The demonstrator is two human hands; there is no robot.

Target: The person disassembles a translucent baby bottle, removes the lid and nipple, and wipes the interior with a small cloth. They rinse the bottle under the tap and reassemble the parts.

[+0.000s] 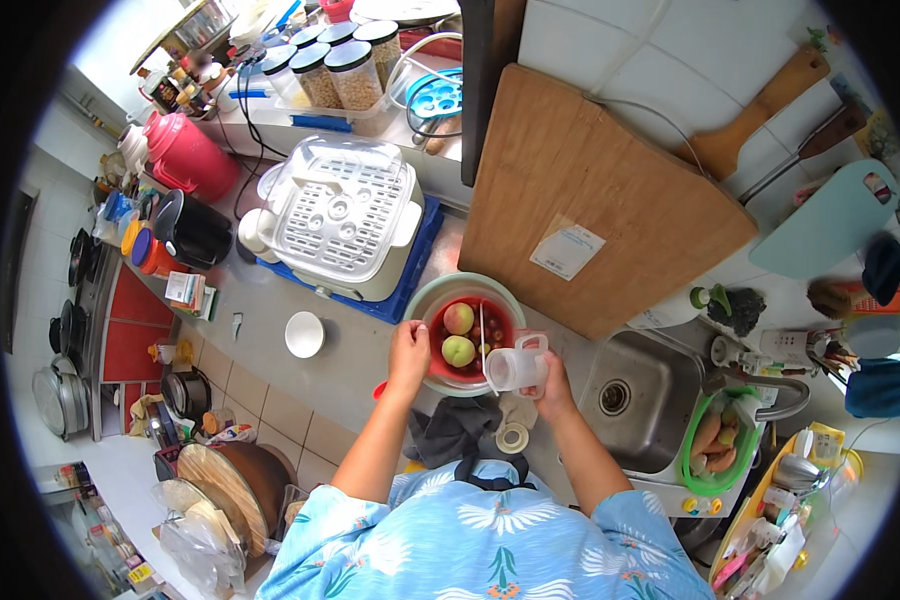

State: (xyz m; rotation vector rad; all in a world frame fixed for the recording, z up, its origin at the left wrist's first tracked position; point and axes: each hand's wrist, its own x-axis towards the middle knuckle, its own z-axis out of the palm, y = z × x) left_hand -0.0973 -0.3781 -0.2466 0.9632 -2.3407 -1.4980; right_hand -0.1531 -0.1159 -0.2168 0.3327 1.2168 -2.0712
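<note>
My right hand [555,386] grips a translucent plastic measuring cup [504,370], tilted over the right side of a pale green basin [420,300]. Inside the basin sits a red bowl or colander [439,367] with two peaches, one reddish [459,318] and one yellow-green [458,350]. Small dark red fruits [497,330] lie to their right. A thin white strip [483,322] crosses above the fruit; what it is cannot be made out. At the basin's left rim is my left hand [409,356], its fingers drawn together. Anything between those fingertips is hidden.
A white steamer [345,217] stands on a blue tray behind left, and a white cup [304,334] on the counter. A big wooden board [592,202] leans at the wall. Right are the steel sink [637,405] and a green basket [694,465]. A dark cloth [450,431] lies in front.
</note>
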